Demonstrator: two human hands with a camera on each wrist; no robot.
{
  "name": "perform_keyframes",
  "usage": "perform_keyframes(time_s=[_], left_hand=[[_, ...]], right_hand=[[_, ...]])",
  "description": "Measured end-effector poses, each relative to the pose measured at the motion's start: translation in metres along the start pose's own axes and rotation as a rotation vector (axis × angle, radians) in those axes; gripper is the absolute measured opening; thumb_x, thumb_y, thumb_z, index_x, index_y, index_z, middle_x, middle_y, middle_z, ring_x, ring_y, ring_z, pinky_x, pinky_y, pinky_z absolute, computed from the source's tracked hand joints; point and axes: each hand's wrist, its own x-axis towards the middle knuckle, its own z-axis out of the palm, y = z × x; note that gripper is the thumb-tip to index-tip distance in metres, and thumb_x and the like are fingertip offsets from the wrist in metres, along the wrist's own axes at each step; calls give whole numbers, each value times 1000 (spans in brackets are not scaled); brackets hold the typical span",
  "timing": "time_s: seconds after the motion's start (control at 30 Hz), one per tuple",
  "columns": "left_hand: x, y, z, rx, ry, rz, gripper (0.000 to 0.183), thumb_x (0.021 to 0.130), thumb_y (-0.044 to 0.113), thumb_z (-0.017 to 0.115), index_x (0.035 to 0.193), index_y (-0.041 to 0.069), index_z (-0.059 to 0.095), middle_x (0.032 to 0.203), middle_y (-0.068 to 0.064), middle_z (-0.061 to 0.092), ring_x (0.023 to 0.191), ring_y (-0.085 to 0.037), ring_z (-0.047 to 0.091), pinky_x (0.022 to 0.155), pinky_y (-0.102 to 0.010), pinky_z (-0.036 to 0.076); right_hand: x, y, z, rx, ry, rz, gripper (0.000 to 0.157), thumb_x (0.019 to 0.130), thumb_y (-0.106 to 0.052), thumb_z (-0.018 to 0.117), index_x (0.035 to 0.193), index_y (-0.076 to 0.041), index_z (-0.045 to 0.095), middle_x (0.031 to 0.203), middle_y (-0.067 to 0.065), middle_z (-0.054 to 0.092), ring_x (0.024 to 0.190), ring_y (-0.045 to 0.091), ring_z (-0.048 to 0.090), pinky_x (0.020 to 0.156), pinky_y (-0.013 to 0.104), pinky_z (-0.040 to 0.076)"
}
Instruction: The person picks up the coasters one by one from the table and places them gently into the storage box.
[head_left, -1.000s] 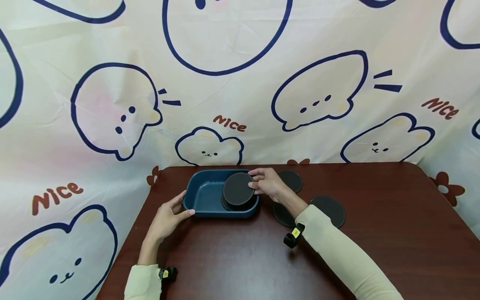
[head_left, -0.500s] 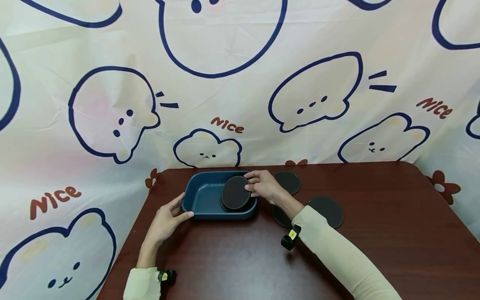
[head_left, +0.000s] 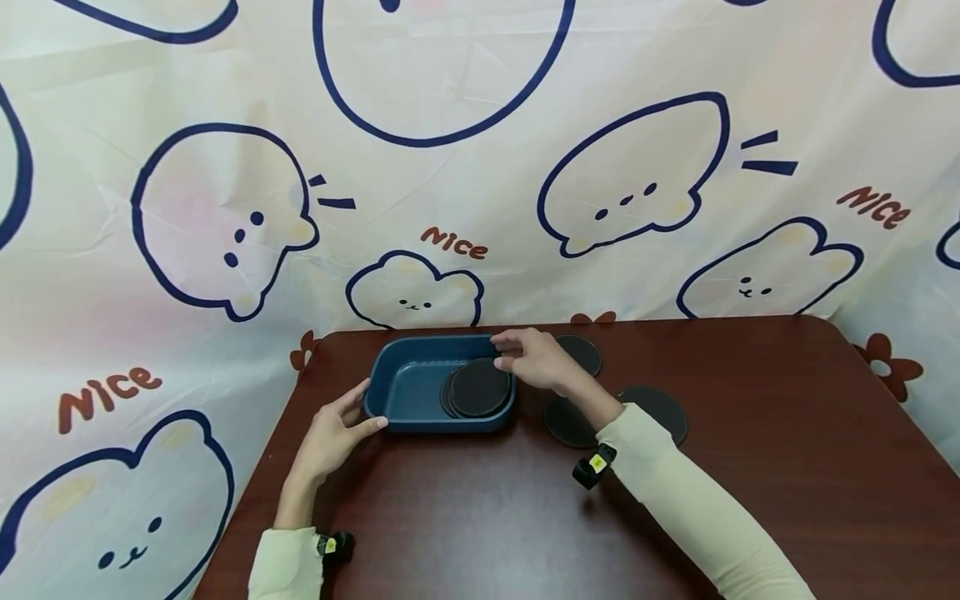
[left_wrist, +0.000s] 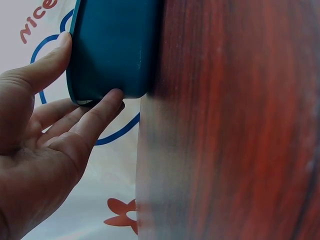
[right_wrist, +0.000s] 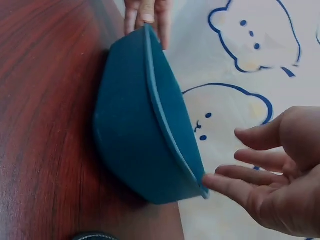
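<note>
A blue rectangular box (head_left: 408, 392) with an open top sits near the table's back edge. My left hand (head_left: 337, 433) steadies its left end, thumb at the front corner of the rim and fingers against the end wall, as the left wrist view shows on the box (left_wrist: 115, 50). Inside, at the right end, several round black coasters (head_left: 478, 388) lie stacked slightly out of line. Over the box's right rim is my right hand (head_left: 536, 360), fingers spread and holding nothing. In the right wrist view its fingertips (right_wrist: 212, 181) are right at the rim of the box (right_wrist: 135, 120).
To the right of the box, more black coasters lie on the brown table (head_left: 465, 517): one at the back (head_left: 581, 354), one partly under the right forearm (head_left: 570, 422) and one beside the sleeve (head_left: 658, 412). A patterned cloth (head_left: 450, 192) hangs behind the table.
My right hand has let go of a black coaster, which was tilted in its fingers and now lies flat on the stack in the box. The left hand has stayed at the box's left end.
</note>
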Motion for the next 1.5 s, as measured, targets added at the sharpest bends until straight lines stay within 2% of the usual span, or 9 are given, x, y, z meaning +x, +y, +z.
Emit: perform_keyframes(time_s=[0.13, 0.37, 0.63, 0.87, 1.07, 1.17, 1.23, 1.37, 1.5], left_hand=[[1, 0, 0, 10, 6, -1, 78, 104, 18, 73, 170, 13, 32, 163, -27, 49, 144, -45, 57, 111, -57, 52], [-1, 0, -1, 22, -1, -6, 79, 104, 20, 74, 170, 12, 32, 162, -29, 49, 144, -44, 57, 109, -54, 55], [-2, 0, -2, 25, -4, -2, 79, 104, 21, 74, 170, 12, 32, 163, -28, 48, 145, -44, 56, 110, -54, 54], [1, 3, -4, 25, 1, -10, 78, 104, 21, 73, 170, 13, 32, 164, -28, 47, 146, -45, 55, 111, -56, 52], [2, 3, -2, 25, 1, -12, 79, 104, 20, 73, 170, 13, 32, 163, -29, 48, 145, -45, 56, 110, -56, 53], [2, 3, -1, 25, 2, -4, 79, 104, 21, 73, 170, 13, 32, 163, -29, 48, 145, -45, 56, 110, -55, 53], [2, 2, -1, 22, 3, -2, 79, 104, 21, 73, 170, 13, 32, 163, -29, 48, 145, -45, 56, 110, -56, 53], [2, 2, 0, 21, 2, -7, 79, 104, 20, 73, 170, 13, 31, 163, -29, 48, 145, -45, 56, 111, -56, 52], [2, 2, 1, 23, 2, -16, 79, 104, 21, 73, 171, 14, 31, 163, -28, 48, 146, -44, 55, 111, -55, 52]], right_hand=[[-5, 14, -13, 98, 10, -19, 50, 109, -21, 64, 157, -8, 55, 157, 17, 59, 141, 33, 62, 113, 50, 55], [-24, 50, -36, 274, 39, 32, 56, 109, -16, 65, 161, -4, 47, 156, 26, 56, 138, 38, 64, 109, 49, 57], [-57, 94, -64, 271, 91, 61, 65, 108, -23, 68, 163, 1, 41, 160, 28, 52, 142, 42, 60, 111, 49, 56], [-82, 117, -88, 263, 139, 92, 71, 107, -31, 69, 165, -3, 38, 164, 25, 48, 146, 43, 55, 115, 52, 52], [-101, 130, -102, 208, 165, 101, 75, 107, -37, 68, 167, -4, 36, 164, 24, 49, 148, 41, 54, 108, 31, 57], [-108, 138, -106, 155, 179, 101, 75, 107, -39, 68, 166, -4, 38, 164, 23, 50, 148, 42, 53, 99, 13, 54], [-113, 143, -108, 104, 188, 107, 74, 107, -40, 68, 165, -5, 40, 164, 22, 51, 149, 42, 53, 96, 9, 50], [-124, 152, -112, -20, 198, 122, 73, 106, -42, 68, 164, -7, 43, 164, 22, 51, 150, 44, 51, 108, 31, 55], [-134, 160, -116, -114, 193, 131, 74, 105, -44, 70, 164, -7, 44, 163, 24, 50, 150, 45, 50, 114, 59, 50]])
